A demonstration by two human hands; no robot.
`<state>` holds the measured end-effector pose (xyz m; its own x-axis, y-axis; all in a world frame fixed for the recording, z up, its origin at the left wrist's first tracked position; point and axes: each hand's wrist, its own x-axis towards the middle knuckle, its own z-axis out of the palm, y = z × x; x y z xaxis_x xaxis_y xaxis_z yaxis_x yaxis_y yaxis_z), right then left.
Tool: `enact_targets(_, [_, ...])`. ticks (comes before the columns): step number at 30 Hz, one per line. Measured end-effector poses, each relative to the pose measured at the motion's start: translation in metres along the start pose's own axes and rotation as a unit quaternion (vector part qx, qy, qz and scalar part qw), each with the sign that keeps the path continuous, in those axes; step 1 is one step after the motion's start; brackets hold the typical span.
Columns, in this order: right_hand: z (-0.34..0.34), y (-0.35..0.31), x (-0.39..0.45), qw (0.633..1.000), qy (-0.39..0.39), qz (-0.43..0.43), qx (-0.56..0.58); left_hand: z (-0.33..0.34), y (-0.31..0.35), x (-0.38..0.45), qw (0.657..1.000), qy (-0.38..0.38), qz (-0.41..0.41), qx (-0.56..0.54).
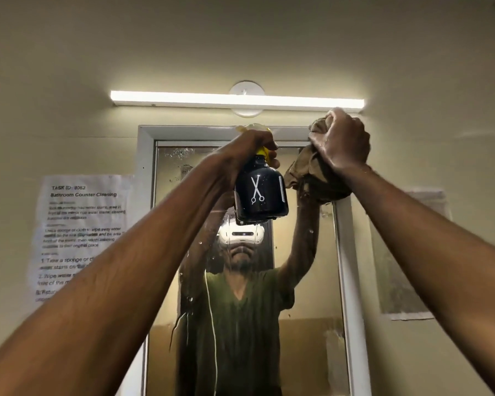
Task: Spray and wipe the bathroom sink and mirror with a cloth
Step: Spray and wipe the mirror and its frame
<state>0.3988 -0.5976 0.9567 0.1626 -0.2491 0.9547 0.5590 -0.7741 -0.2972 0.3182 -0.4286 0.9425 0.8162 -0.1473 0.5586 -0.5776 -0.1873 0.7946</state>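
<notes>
The left hand point(249, 147) is wrapping the spray bottle point(260, 192) neck, aiming at the mirror point(306, 281) top — the right hand point(340, 141) is clenching the cloth point(312, 172) beside it, likely ready to wipe.

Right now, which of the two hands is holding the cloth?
The right hand, bunching the brown cloth at the mirror's top corner. The left hand grips a black spray bottle instead.

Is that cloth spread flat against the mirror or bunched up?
Bunched up. The right hand grips the cloth in a fist near the mirror top, and loose folds hang below it.
</notes>
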Motion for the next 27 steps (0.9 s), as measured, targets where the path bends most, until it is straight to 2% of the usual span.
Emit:
enact_targets(3, [0.009,-0.018,-0.009,0.997,-0.045,-0.065,-0.005,-0.004,-0.001,0.001,0.999,-0.013,0.003,-0.037])
enact_targets(6, [0.006,-0.014,-0.009,0.993,-0.061,-0.091,-0.041,0.0,-0.003,0.008,0.999,-0.022,0.01,-0.032])
enact_targets(11, [-0.011,0.019,0.002,0.998,-0.021,-0.022,-0.049,0.025,0.001,0.017,1.0,-0.029,-0.002,-0.006])
enact_targets(18, [-0.011,0.018,0.006,0.998,0.031,0.048,-0.041,0.037,0.003,0.021,0.999,-0.042,-0.01,-0.029])
enact_targets(22, [0.0,-0.005,-0.001,0.999,0.034,0.018,-0.029,0.007,0.006,0.005,1.0,0.002,0.005,-0.011])
enact_targets(27, [0.04,-0.086,-0.02,0.998,-0.007,-0.069,0.006,-0.064,0.008,-0.032,0.998,0.064,-0.002,-0.007])
